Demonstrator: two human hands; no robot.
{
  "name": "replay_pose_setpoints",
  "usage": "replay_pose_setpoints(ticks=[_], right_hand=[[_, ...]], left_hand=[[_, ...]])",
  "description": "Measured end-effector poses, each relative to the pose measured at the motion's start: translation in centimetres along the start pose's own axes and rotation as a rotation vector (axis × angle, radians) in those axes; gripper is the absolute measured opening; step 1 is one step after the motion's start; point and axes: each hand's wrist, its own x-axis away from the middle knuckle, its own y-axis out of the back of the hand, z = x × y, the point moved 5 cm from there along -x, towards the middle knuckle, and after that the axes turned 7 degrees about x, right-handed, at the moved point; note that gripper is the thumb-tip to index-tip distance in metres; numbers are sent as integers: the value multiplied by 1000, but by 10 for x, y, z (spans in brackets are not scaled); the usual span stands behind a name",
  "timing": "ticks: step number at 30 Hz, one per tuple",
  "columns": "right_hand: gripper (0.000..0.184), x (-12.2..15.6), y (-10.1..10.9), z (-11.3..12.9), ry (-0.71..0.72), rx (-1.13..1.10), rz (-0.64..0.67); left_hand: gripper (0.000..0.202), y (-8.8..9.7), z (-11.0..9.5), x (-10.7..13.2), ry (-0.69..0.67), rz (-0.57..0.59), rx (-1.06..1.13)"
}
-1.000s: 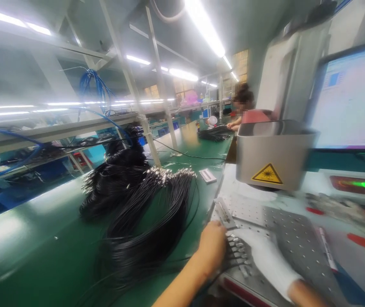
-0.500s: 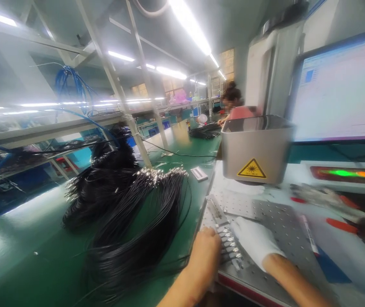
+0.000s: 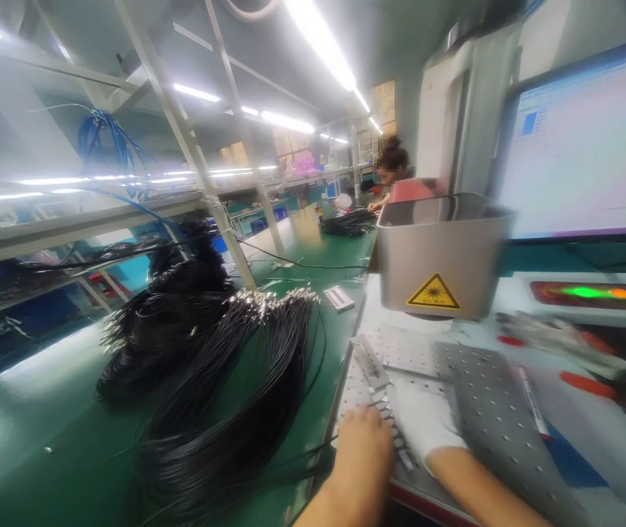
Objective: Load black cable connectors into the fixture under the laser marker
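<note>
My bare left hand (image 3: 364, 446) is closed, with its knuckles up, over the near left side of a row of small metal connectors (image 3: 399, 438) on the perforated metal plate. Whatever its fingers grip is hidden under the hand. Black cables (image 3: 321, 445) run from the left toward it. My right hand (image 3: 425, 417), in a white glove, lies against the right side of the same row; its fingertips are blurred and hidden. Just beyond both hands sits a slim metal strip (image 3: 370, 364). The perforated metal plate (image 3: 502, 410) extends to the right.
Bundles of black cables with metal ends (image 3: 285, 395) lie on the green table (image 3: 71, 461) at left. A metal housing with a laser warning sign (image 3: 444, 252) stands ahead. A marker (image 3: 533, 402) and a monitor (image 3: 587, 154) are at right. Another person (image 3: 395, 172) sits farther back.
My left hand has shifted slightly right and down along the connector row. My gloved right hand has moved a little left and nearer, closer to the left hand.
</note>
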Motion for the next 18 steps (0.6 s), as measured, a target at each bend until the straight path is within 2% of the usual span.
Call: replay_pose_setpoints(ticks=[6, 10, 15, 18], right_hand=[[36, -7, -8, -2, 12, -3, -44], [38, -9, -11, -2, 4, -18, -58], [36, -11, -16, -2, -15, -21, -83], [26, -13, -20, -4, -26, -28, -82]], left_hand=[[25, -8, -5, 1, 95, 6, -2], [24, -22, 0, -1, 168, 22, 27], [17, -48, 4, -6, 194, -61, 27], [17, -50, 2, -3, 149, -111, 19]])
